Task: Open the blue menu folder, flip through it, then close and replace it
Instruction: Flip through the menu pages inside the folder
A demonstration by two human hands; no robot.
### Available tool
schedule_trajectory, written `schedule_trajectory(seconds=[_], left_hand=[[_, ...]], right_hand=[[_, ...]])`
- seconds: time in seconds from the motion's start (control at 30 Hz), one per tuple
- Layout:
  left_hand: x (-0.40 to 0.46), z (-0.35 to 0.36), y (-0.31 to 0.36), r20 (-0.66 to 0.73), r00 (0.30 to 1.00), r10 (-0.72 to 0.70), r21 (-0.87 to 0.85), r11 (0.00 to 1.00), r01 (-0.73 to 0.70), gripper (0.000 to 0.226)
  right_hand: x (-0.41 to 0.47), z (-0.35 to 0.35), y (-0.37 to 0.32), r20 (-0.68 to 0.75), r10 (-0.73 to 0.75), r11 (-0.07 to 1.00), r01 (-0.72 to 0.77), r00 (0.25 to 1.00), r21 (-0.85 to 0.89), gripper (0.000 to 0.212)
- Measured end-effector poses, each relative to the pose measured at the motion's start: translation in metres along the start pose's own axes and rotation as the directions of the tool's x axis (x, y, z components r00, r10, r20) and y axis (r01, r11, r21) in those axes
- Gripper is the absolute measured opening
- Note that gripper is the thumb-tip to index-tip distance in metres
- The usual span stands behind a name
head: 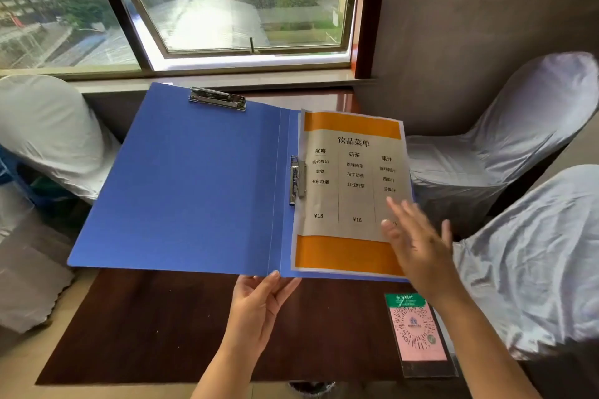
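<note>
Folder: blue menu folder [194,178] lies open, matte card, steel clips, above the dark wood table [155,327].
Page: glossy sleeved drinks menu [350,191], orange bands.
Left hand [259,304]: grips the folder's near edge by the spine.
Right hand [418,243]: fingers spread, over the page's lower right corner.

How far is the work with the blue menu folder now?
Opening looks done: the blue folder lies spread open, the left hand supporting its near edge. Flipping is in hand: the right hand is over the menu page. Closing and replacing remain.
</note>
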State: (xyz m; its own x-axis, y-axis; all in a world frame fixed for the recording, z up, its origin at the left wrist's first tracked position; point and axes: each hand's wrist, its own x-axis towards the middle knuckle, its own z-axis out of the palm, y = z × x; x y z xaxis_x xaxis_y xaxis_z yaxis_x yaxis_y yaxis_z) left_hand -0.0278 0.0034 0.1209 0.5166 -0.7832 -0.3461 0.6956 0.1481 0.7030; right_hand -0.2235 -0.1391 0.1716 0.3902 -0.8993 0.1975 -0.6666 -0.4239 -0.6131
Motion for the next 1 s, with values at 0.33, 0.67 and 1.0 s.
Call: schedule_trajectory(seconds=[0.33,0.67,1.0], left_hand=[[-0.004,0.010,-0.003,-0.008,1.000,0.024,-0.021,0.999,-0.024,0.019],[-0.006,0.007,-0.007,0.067,0.996,0.056,-0.034,0.998,-0.054,0.035],[-0.004,0.007,-0.009,0.117,0.993,0.023,-0.087,0.996,-0.013,0.041]], right_hand=[[-0.012,0.049,-0.028,0.039,0.269,0.957,-0.271,0.962,0.106,0.105],[-0.012,0.068,-0.097,0.093,-0.167,0.928,0.125,0.982,0.350,0.070],[-0.028,0.038,-0.096,-0.018,-0.515,0.826,0.502,0.857,0.256,0.056]])
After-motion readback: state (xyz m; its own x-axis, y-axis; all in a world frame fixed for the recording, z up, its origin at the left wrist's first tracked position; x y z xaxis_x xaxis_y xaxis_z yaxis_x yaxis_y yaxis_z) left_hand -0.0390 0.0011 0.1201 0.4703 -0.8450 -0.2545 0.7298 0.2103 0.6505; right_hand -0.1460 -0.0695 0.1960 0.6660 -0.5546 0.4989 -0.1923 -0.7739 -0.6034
